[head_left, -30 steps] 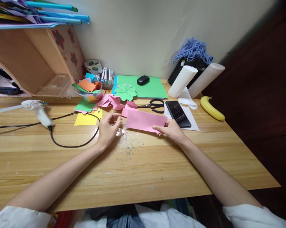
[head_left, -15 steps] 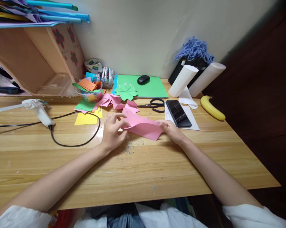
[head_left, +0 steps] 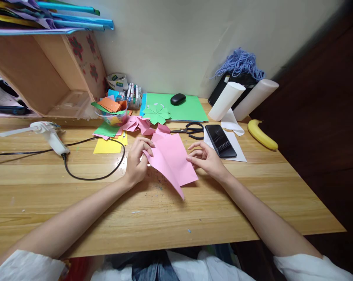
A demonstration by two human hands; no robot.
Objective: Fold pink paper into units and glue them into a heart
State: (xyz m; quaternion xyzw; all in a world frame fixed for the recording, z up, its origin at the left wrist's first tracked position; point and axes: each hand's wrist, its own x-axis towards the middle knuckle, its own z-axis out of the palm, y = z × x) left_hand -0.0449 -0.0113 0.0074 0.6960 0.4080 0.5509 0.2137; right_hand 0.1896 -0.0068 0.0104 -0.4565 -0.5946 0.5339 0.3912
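A pink sheet of paper, creased down its length, lies partly opened in front of me. Its left flap curves up off the table, and the flap's near corner points toward me. My left hand pinches that flap at its left edge, between thumb and fingers. Along the opposite edge is my right hand, fingers apart and curved, thumb tip at the paper's rim without a clear grip. Behind the sheet are folded pink paper pieces, a green paper flower and black-handled scissors.
A phone rests on white paper at right, near a banana and white rolls. On the left lie a glue gun with its black cord and yellow paper. A paper-filled tub stands behind.
The pink paper has turned and opened out along its crease, its near corner now closer to me. My right hand has loosened from its pinch; my left hand still holds the paper.
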